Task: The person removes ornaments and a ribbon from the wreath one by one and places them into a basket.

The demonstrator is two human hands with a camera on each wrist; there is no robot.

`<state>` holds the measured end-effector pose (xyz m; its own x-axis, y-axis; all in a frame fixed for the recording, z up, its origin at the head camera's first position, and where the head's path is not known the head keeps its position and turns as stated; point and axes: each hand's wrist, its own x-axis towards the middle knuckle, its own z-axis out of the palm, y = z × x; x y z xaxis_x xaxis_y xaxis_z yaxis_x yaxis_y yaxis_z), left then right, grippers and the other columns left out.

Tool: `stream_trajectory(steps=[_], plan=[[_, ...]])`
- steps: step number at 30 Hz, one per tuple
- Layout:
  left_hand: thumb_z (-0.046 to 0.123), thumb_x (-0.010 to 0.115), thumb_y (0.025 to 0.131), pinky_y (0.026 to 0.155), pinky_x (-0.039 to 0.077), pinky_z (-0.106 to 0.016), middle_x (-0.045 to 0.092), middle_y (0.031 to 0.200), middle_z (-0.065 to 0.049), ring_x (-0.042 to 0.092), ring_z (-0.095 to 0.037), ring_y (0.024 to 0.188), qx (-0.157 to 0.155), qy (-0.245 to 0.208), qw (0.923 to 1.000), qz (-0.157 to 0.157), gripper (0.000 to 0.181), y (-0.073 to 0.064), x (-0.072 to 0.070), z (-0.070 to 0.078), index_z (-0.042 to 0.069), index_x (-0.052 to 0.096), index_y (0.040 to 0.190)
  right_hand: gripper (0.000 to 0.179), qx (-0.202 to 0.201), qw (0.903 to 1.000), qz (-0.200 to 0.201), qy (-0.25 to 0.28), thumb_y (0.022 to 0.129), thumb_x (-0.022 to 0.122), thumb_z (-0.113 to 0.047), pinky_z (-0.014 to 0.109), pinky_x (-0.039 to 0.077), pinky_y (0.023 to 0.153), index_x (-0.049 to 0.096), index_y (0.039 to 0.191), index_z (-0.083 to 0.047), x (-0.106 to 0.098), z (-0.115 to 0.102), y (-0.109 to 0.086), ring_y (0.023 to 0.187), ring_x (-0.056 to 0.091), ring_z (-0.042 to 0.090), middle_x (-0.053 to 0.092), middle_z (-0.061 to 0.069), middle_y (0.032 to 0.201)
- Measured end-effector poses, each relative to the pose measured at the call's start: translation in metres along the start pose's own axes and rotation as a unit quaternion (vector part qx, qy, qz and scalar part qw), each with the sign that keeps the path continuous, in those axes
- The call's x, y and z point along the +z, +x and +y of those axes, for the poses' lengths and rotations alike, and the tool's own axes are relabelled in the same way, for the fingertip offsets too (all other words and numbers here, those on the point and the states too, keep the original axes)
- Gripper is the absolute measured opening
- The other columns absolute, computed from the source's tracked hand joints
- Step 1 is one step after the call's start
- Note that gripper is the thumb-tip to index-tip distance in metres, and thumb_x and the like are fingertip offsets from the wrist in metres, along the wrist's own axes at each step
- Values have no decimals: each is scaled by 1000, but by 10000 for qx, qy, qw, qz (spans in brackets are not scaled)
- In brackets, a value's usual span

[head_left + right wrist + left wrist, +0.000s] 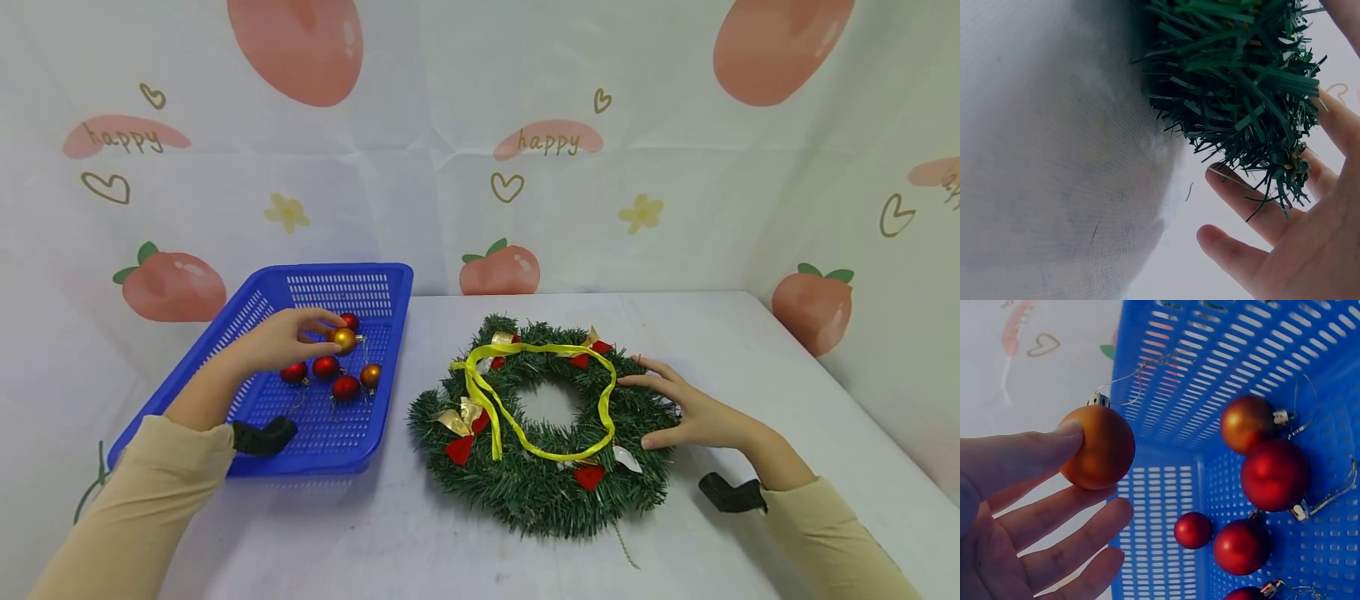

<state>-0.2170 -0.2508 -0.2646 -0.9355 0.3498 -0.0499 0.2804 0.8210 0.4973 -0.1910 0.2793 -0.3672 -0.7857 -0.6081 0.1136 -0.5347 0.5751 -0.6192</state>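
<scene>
My left hand (281,340) pinches a gold Christmas ball (344,340) between thumb and fingertips, over the blue basket. The left wrist view shows the ball's silver cap and thin wire loop pointing up, the other fingers spread loosely. At the right edge of the green wreath (495,492) rests my right hand (701,414), its fingers spread and touching the needles. The wreath lies flat, with red and gold bows (467,427) around it. A yellow ribbon (555,457) is laid in a loop on top, knotted at its upper left.
The blue basket (399,358) stands at the left, holding several red balls (346,388) and another gold ball (371,376). A printed fabric backdrop (427,200) rises behind the white table (337,533). A thin cord (626,546) trails from the wreath's front edge.
</scene>
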Motion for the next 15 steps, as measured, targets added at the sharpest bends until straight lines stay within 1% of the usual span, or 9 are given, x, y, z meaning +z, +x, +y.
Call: stream_trajectory(steps=[1, 3, 5, 6, 8, 10, 15], plan=[[21, 61, 90, 90, 50, -53, 57, 122, -27, 55, -45, 113, 5, 2, 10000, -16, 39, 1, 0, -1, -1, 56, 122, 72, 14, 10000, 14, -16, 75, 78, -21, 75, 29, 90, 42, 137, -14, 0, 1, 0, 136, 18, 40, 12, 27, 149], [21, 62, 89, 90, 50, -53, 58, 121, -27, 55, -45, 113, 17, 1, 10000, -57, 38, 2, 1, -2, -1, 56, 121, 72, 39, 10000, 41, -27, 75, 77, -21, 74, 29, 90, 42, 137, -14, 0, 2, -1, 139, 16, 22, 13, 27, 150], [20, 62, 89, 90, 50, -53, 59, 120, -27, 55, -45, 113, 2, -1, 9999, -110, 38, 4, 1, -3, -1, 56, 120, 72, 68, 10000, 54, -25, 75, 77, -21, 74, 29, 91, 42, 137, -15, 1, 4, -1, 137, 15, 11, 13, 26, 150], [20, 62, 89, 90, 50, -53, 59, 119, -27, 55, -44, 112, -5, 0, 9999, -124, 37, 5, 1, -3, -1, 57, 119, 72, 61, 10000, 57, -28, 75, 77, -21, 74, 29, 91, 42, 137, -14, 1, 4, -1, 137, 15, 8, 13, 26, 150], [19, 62, 89, 90, 50, -53, 60, 118, -27, 56, -44, 111, -19, 16, 9999, -169, 36, 6, 2, -4, 0, 57, 119, 72, 62, 10000, 58, -23, 75, 77, -21, 74, 29, 91, 42, 138, -15, 1, 4, -1, 137, 15, 9, 12, 25, 151], [19, 62, 89, 91, 49, -53, 61, 117, -26, 56, -44, 111, -39, 71, 9997, -216, 35, 8, 2, -6, 0, 58, 118, 72, 88, 9999, 50, -17, 75, 77, -21, 74, 29, 91, 42, 138, -15, 1, 5, -1, 137, 17, 21, 12, 24, 151], [21, 64, 88, 90, 48, -55, 61, 116, -27, 56, -45, 110, -36, 193, 9990, -395, 37, 10, 4, -9, -1, 58, 116, 72, 80, 10000, 12, -5, 75, 78, -21, 74, 29, 90, 42, 137, -15, 1, 3, 0, 132, 19, 45, 12, 26, 150]])
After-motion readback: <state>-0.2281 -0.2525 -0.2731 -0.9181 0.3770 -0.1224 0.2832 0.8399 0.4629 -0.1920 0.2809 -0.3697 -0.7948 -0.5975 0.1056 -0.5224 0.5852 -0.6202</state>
